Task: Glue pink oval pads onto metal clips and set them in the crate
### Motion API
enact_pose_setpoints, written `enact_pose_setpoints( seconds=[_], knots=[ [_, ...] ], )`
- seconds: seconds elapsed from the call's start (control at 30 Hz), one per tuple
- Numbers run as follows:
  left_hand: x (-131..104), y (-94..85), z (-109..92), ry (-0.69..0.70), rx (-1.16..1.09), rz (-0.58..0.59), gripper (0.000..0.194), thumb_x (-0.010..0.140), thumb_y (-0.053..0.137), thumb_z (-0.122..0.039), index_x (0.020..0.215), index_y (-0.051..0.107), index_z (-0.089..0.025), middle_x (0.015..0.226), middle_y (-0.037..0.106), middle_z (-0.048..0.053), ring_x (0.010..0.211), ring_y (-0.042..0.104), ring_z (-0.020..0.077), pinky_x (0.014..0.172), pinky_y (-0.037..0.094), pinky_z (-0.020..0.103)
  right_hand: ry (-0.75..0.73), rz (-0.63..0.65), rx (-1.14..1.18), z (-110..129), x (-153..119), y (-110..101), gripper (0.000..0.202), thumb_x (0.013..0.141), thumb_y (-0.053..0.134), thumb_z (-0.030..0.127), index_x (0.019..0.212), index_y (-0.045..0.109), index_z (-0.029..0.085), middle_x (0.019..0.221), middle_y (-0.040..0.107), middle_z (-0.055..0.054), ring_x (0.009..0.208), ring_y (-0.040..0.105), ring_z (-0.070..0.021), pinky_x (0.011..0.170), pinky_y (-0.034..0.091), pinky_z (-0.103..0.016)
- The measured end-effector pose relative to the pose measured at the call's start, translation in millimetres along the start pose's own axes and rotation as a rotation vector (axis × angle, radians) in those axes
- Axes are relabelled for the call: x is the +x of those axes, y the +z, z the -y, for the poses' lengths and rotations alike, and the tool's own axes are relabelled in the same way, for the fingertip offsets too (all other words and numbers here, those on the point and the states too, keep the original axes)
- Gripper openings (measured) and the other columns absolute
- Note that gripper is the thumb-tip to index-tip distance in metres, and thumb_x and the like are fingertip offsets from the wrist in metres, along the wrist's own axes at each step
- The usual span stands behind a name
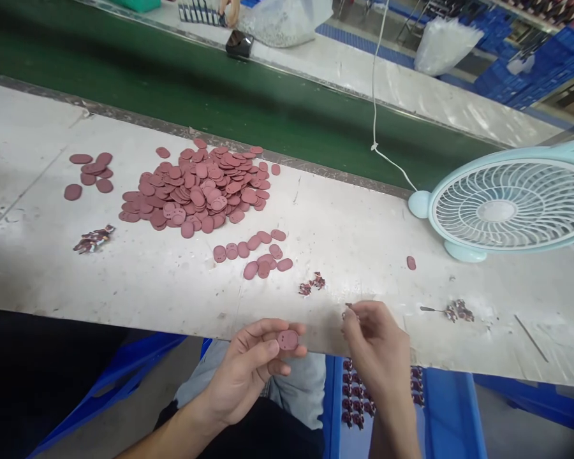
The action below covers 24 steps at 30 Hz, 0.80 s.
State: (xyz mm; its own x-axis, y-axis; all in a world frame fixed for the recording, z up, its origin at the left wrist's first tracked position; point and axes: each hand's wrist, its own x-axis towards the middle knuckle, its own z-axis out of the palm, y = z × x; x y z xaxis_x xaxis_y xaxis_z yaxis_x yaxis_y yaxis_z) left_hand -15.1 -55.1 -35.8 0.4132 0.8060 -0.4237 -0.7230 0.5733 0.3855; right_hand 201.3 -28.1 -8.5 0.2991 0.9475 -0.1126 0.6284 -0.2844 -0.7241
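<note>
At the bench's front edge, my left hand [253, 363] pinches a reddish oval disc [287, 340] between thumb and fingers, its marked face showing. To its right, my right hand [375, 341] is closed on a small dark piece [349, 306], mostly hidden by the fingertips. Just beyond the hands lie small dark-red and white pieces [312, 284]. Further off are short rows of loose discs [253, 242], and behind them a big heap of the same discs [201, 185].
A light-blue fan [511, 204] stands at the right, its white cord running back. A thin tool [530, 338] and more small pieces [459, 310] lie right of my hands. Below the edge sits a blue tray [452, 408] with rows of parts. A green belt [172, 83] runs behind.
</note>
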Motion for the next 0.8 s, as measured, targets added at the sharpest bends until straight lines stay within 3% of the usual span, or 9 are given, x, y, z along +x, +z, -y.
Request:
enact_pose_setpoints(
  seconds=[0.07,0.13,0.27,0.4,0.5,0.67,0.8],
  knots=[
    [1.1,0.9,1.4,0.001,0.009,0.005,0.018,0.089,0.073,-0.018,0.105,0.078,-0.021,0.121,0.078,0.012,0.098,0.078,0.0211,0.069,0.061,0.018,0.059,0.046,0.292,4.0,-20.1,-9.0,0.024,0.088,0.073,0.04,0.104,0.067,0.023,0.084,0.077,-0.005,0.072,0.074,-0.0213,0.065,0.061,-0.032],
    [1.6,2.2,3.1,0.004,0.032,0.006,0.017,0.088,0.074,-0.019,0.105,0.078,-0.022,0.119,0.079,0.01,0.099,0.078,0.0207,0.071,0.06,0.018,0.07,0.172,0.486,10.3,-37.8,-13.4,0.026,0.087,0.077,0.036,0.11,0.071,0.025,0.094,0.08,-0.007,0.082,0.077,-0.0224,0.075,0.065,-0.033],
    [0.8,4.5,6.9,0.062,0.123,0.021,0.018,0.086,0.077,-0.019,0.103,0.079,-0.025,0.118,0.08,0.007,0.106,0.075,0.0206,0.076,0.061,0.021,0.017,0.289,0.613,25.2,-54.7,-11.2,0.013,0.087,0.078,0.024,0.099,0.08,0.029,0.107,0.079,-0.006,0.092,0.076,-0.022,0.08,0.065,-0.03],
    [-0.3,3.7,11.2,0.137,0.194,0.078,0.022,0.086,0.077,-0.017,0.106,0.078,-0.026,0.121,0.078,0.006,0.107,0.073,0.0188,0.085,0.061,0.026,-0.107,0.307,0.644,31.6,-53.0,-4.8,0.021,0.09,0.074,0.018,0.101,0.079,0.035,0.095,0.074,-0.001,0.087,0.072,-0.0155,0.074,0.063,-0.022],
    [-1.0,2.3,14.3,0.148,0.2,0.104,0.023,0.086,0.077,-0.014,0.106,0.077,-0.025,0.123,0.078,0.006,0.107,0.073,0.0176,0.094,0.058,0.03,-0.103,0.349,0.603,29.7,-51.7,-0.4,0.022,0.093,0.071,0.019,0.105,0.077,0.037,0.092,0.075,0.001,0.083,0.071,-0.0125,0.072,0.06,-0.019],
    [-1.2,1.4,16.6,0.13,0.194,0.084,0.02,0.084,0.078,-0.011,0.099,0.077,-0.024,0.12,0.079,0.004,0.103,0.074,0.0169,0.091,0.058,0.028,-0.04,0.353,0.585,26.8,-52.8,3.8,0.017,0.094,0.071,0.022,0.104,0.076,0.036,0.096,0.077,0.002,0.084,0.074,-0.0132,0.075,0.061,-0.02],
    [-1.1,1.5,16.0,0.121,0.245,0.053,0.011,0.082,0.08,-0.012,0.089,0.079,-0.02,0.114,0.08,0.006,0.1,0.075,0.0194,0.091,0.058,0.031,-0.074,0.355,0.521,28.8,-51.3,2.4,0.014,0.092,0.074,0.023,0.102,0.077,0.033,0.093,0.077,0.0,0.084,0.074,-0.0149,0.071,0.06,-0.021]
  ],
)
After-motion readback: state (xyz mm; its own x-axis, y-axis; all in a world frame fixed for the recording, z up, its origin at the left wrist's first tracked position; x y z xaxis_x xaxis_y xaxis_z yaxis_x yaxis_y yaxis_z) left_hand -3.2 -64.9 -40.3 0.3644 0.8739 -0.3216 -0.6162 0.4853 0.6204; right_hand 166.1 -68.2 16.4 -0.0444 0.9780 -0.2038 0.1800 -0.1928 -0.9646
